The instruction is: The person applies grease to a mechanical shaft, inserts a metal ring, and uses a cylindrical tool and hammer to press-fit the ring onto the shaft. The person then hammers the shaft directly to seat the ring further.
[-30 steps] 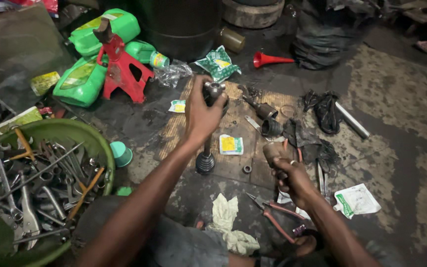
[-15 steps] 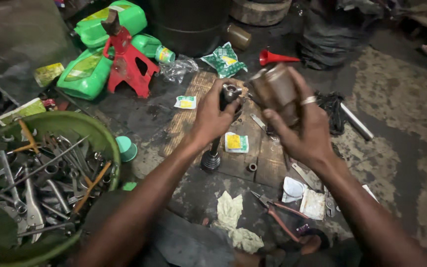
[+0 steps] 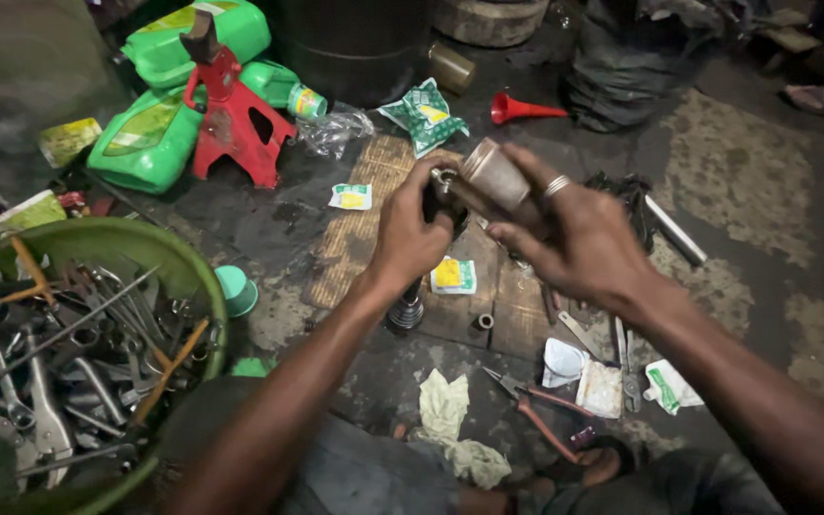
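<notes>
Nearest, at seven o'clock, a green tub (image 3: 204, 286) kept tools within reach; centrally, the left hand (image 3: 410, 238) gripped an upright shaft (image 3: 407, 307), steadying it while the right hand (image 3: 579, 243) clasped a metal cup (image 3: 494, 175) at its top, twelve o'clock

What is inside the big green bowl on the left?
The green bowl is piled with metal tools: wrenches, pliers and long rods, some orange-handled. Whatever lies underneath the pile is covered.
</notes>
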